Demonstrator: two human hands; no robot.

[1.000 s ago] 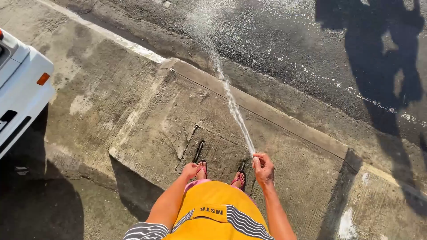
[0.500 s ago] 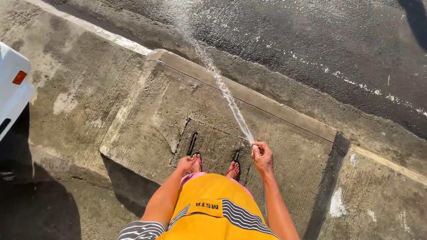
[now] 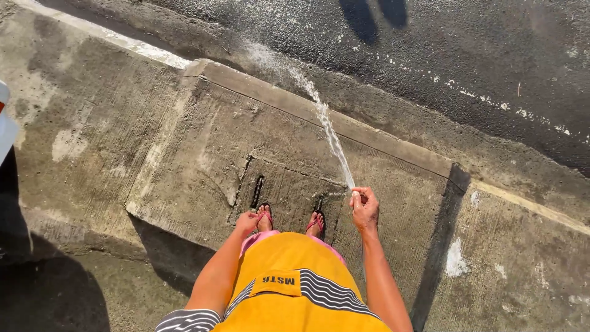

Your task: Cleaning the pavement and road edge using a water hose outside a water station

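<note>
- At the far left edge of the frame, a sliver of a white vehicle [image 3: 5,126] shows, with deep shadow on the ground below it in the lower left.
- Left of centre, your left hand [image 3: 247,222] hangs low beside your sandalled left foot [image 3: 264,216]; the fingers are loosely curled and it has hold of nothing.
- You stand on a raised concrete slab [image 3: 203,147], your feet on a square cover set into it, with a dark metal handle [image 3: 257,192] just to the left of your left foot.
- At the bottom centre, your yellow garment [image 3: 295,276] with grey stripes fills the frame; your right foot [image 3: 317,222] peeks out above it.
- Just right of centre, your right hand [image 3: 365,208] is closed around the end of a hose [image 3: 356,195], thumb pressed at the nozzle; the hose itself is almost wholly hidden by the fingers.
- From that hand a jet of water [image 3: 326,126] runs up and to the left, crossing the slab's raised edge and landing on the wet road [image 3: 430,55] near the upper centre.
- In the upper right, two shadows [image 3: 375,15] lie on the dark asphalt.
</note>
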